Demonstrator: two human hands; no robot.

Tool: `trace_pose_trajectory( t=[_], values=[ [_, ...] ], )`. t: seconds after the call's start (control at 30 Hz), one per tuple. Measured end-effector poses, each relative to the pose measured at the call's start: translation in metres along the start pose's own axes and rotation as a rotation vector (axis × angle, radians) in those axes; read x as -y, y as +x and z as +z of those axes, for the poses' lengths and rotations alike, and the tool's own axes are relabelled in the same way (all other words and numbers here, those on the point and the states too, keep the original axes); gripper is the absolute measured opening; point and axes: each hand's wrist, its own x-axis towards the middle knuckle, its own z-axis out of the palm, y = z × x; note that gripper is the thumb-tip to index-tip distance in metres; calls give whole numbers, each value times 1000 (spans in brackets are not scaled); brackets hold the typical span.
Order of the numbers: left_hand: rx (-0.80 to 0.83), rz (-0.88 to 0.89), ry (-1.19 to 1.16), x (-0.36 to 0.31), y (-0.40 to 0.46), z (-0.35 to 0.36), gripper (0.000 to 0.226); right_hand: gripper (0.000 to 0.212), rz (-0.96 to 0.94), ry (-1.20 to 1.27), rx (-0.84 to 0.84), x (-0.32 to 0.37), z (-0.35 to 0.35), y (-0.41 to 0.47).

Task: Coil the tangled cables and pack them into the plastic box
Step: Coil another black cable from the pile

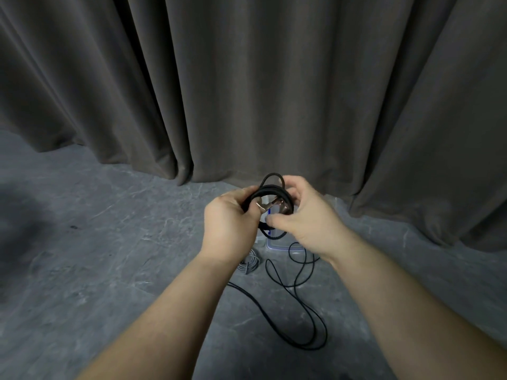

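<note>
Both hands grip one black coil (pixel 274 192) at chest height: left hand (pixel 229 220) curled round its left side, right hand (pixel 307 215) pinching right. Box (pixel 277 246) sits directly below/behind coil, nearer right; loose cable (pixel 299 311) trails on floor toward me.

We see a black coiled cable (pixel 274 192) with a silvery metal plug (pixel 262 205), a black loose cable (pixel 296 311), a pale grey cable (pixel 249 263), a clear plastic box (pixel 277 246) edged blue, a mottled, veined grey floor (pixel 109 256), and a plain dark brown-grey curtain (pixel 247 78).
</note>
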Motion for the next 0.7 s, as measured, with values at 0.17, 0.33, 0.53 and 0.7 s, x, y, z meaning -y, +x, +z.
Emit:
trace_pose_trajectory(
  t=[0.17, 0.33, 0.53, 0.7],
  values=[
    [16, -25, -39, -2, -5, 3, 26, 46, -104, -292, -253, -4, 6, 1],
    [-3, -44, -81, -7, -6, 2, 23, 52, -291, -371, -423, -8, 3, 0],
    [-50, 28, 11, -7, -6, 0, 23, 17, -716, -427, -572, -17, 2, 2],
    [-103, 83, 171, 0, -1, -5, 24, 4, -609, -132, -491, 1, 4, -3]
  ],
)
